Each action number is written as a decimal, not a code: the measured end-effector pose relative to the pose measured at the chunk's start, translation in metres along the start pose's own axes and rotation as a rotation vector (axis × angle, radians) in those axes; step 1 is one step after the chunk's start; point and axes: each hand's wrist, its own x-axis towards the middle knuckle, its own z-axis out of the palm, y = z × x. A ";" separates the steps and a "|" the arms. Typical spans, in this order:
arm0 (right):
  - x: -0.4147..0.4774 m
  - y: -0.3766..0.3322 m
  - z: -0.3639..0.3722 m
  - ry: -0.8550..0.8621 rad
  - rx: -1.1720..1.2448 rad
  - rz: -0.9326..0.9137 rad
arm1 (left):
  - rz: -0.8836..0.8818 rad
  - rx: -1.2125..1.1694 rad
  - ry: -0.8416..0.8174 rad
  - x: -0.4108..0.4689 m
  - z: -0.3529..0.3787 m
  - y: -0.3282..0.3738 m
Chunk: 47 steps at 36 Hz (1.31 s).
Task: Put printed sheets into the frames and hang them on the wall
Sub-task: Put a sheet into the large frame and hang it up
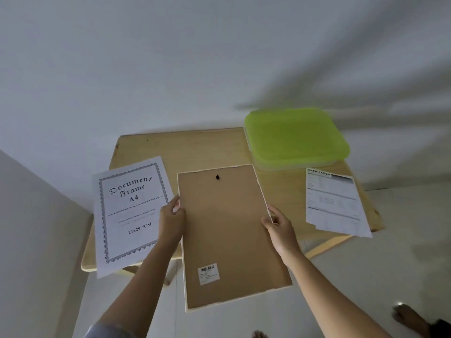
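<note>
I hold a picture frame point(227, 230) back side up, its brown backing board showing a small black hanger near the top and a barcode sticker at the lower left. My left hand point(172, 222) grips its left edge and my right hand point(278, 226) grips its right edge. The frame hangs partly over the table's front edge. A white insert sheet reading "Document Frame A4" point(130, 215) lies on the table's left side, overhanging the edge. A printed specification sheet point(334, 201) lies at the table's right.
The small wooden table point(195, 147) stands against a white wall. A container with a green lid point(295, 137) sits at its back right corner. Pale floor lies below, with bare feet at the lower right.
</note>
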 end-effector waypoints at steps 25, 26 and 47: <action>0.037 0.003 0.026 0.069 -0.445 -0.094 | 0.054 0.153 0.096 0.054 0.006 -0.018; 0.036 0.003 0.027 0.071 -0.445 -0.092 | 0.067 0.163 0.082 0.056 0.005 -0.019; 0.074 -0.021 0.063 0.016 -0.475 -0.404 | 0.114 0.369 0.047 0.086 0.008 -0.023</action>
